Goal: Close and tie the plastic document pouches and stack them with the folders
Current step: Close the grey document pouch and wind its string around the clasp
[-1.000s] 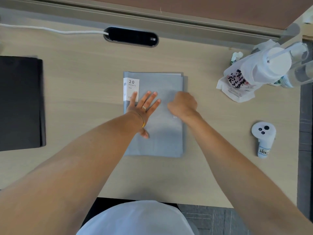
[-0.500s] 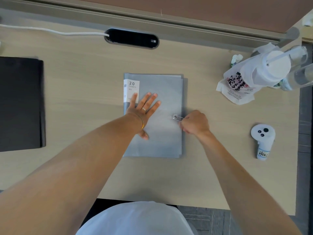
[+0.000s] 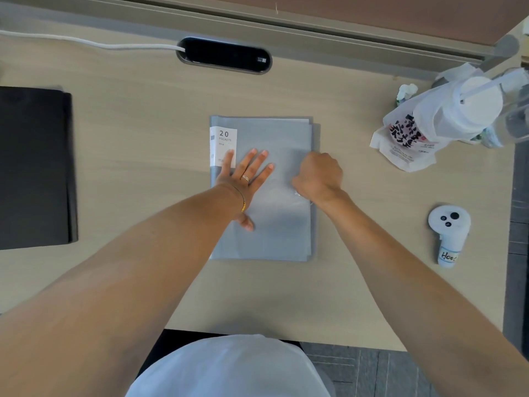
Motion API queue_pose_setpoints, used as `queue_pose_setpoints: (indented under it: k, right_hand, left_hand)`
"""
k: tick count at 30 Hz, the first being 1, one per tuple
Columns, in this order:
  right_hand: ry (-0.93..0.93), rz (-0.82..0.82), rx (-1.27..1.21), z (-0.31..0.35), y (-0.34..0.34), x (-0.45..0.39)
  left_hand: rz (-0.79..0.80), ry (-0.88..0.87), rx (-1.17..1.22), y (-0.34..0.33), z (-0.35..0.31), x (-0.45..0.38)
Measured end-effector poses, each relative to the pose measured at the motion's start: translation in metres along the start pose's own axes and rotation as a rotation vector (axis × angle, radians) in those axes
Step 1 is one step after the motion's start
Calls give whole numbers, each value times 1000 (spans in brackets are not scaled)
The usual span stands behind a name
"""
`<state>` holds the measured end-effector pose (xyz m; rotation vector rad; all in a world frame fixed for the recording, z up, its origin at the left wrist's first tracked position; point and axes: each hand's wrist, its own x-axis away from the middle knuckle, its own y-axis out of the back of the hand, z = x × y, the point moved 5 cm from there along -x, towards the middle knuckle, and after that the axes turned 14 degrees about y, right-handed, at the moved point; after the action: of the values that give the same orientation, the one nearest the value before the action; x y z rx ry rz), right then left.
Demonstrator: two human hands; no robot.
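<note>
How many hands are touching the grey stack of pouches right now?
2. The left hand lies flat on the grey stack's left half; the right hand is curled over its right edge, what it grips hidden.

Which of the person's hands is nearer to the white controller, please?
Right. The right hand is curled at the pouch's right edge, toward the white controller; the left hand lies flat farther away.

Bright even light, wide-angle edge distortion

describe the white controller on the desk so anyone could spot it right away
Start at the light wooden desk and go to its right edge, nearer than the white printed plastic bag. The small white handheld controller lies alone there, with dark buttons on its round head and a handwritten label.
</note>
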<state>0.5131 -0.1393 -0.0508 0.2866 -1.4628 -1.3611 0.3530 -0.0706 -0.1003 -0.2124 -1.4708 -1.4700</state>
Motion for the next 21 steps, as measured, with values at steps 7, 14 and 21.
queue_pose_setpoints:
  k: [7, 14, 21]
  right_hand:
    - [-46, -313, -251, -11, -27, 25]
    - [312, -592, -134, -12, -54, 52]
    - [404, -554, -17, -17, -77, 76]
  left_hand:
    - [-1, -3, 6, -1, 0, 0]
    - [-8, -9, 15, -2, 1, 0]
    - [-10, -21, 11, -3, 0, -2]
